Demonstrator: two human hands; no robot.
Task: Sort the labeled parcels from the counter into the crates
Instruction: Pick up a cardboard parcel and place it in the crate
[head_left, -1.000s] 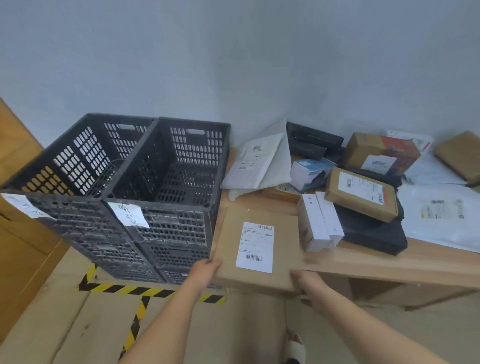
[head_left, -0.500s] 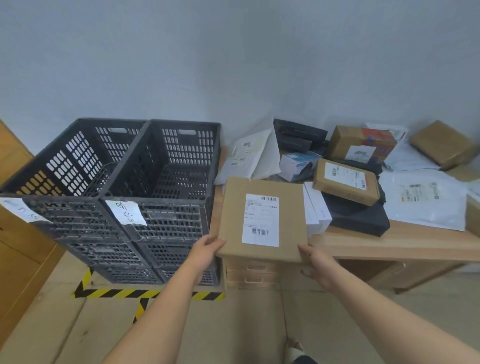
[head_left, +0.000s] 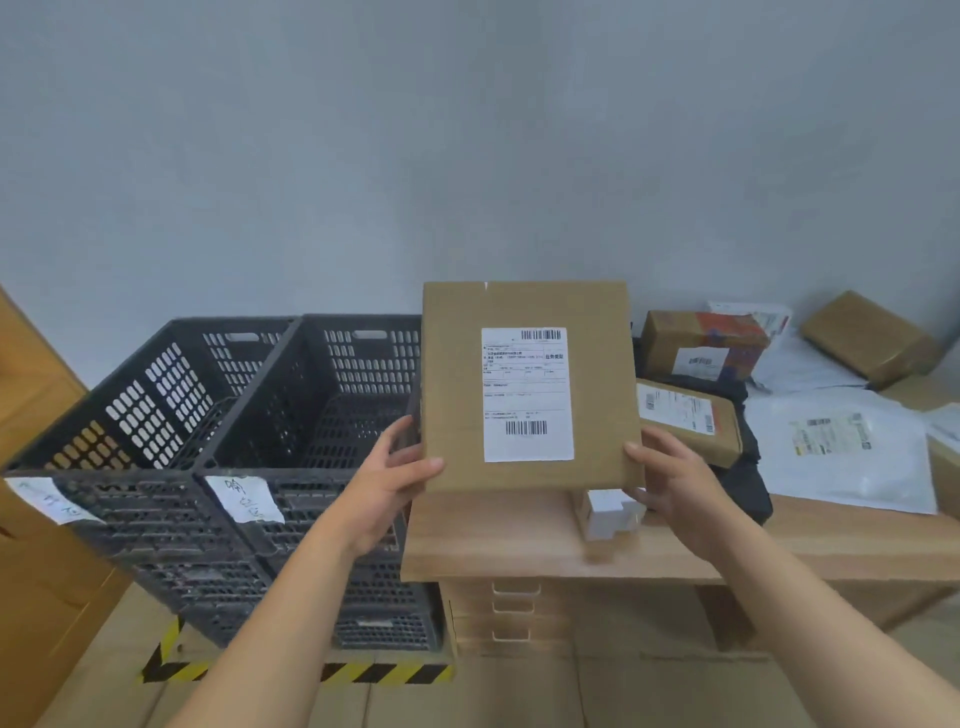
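Cardboard parcel (head_left: 457, 387) pinched upright between our left hand (head_left: 384, 488) and right hand (head_left: 675, 483); we seem to be reading its label (head_left: 527, 405), and must next pick the matching crate (head_left: 374, 364).

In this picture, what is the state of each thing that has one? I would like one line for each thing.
flat brown parcel: held clear of the counter, upright, label toward the camera.
left hand: grips the parcel's lower left edge.
right hand: grips its lower right edge.
left crate: open-topped, no parcel visible inside.
right crate: open-topped, no parcel visible inside.
other parcels: lying on the counter, unsorted.
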